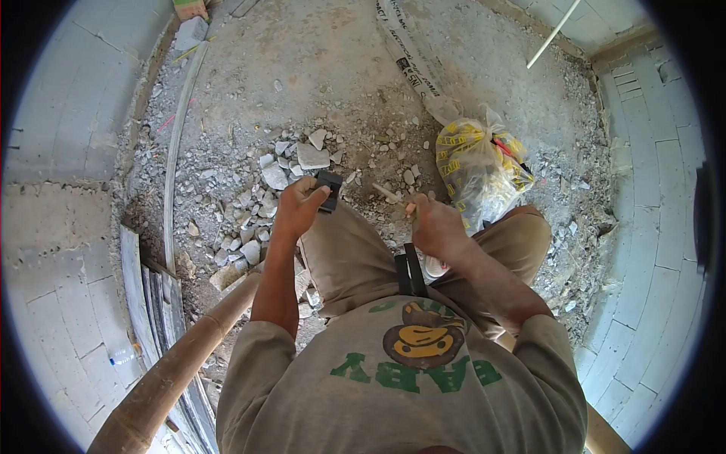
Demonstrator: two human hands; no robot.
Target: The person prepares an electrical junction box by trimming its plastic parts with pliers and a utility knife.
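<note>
My left hand (300,206) is closed around a small black rectangular device (328,191), held above my left knee with the thumb over its near side. What kind of device it is I cannot make out. In front of my right knee, my right hand (439,227) is closed, fingers pinched on a thin, pale stick-like piece (386,193) that points toward the left hand. The hands are apart. Below them a black strap (410,272) hangs at my waist. Broken stones (274,175) lie on the ground just beyond the left hand.
A clear plastic bag (484,163) with yellow print stands right of my hands, a long printed plastic sheet (408,57) behind it. A bamboo pole (178,363) lies at my left, near stacked boards (155,295). Grey block walls (650,189) flank both sides; rubble covers the floor.
</note>
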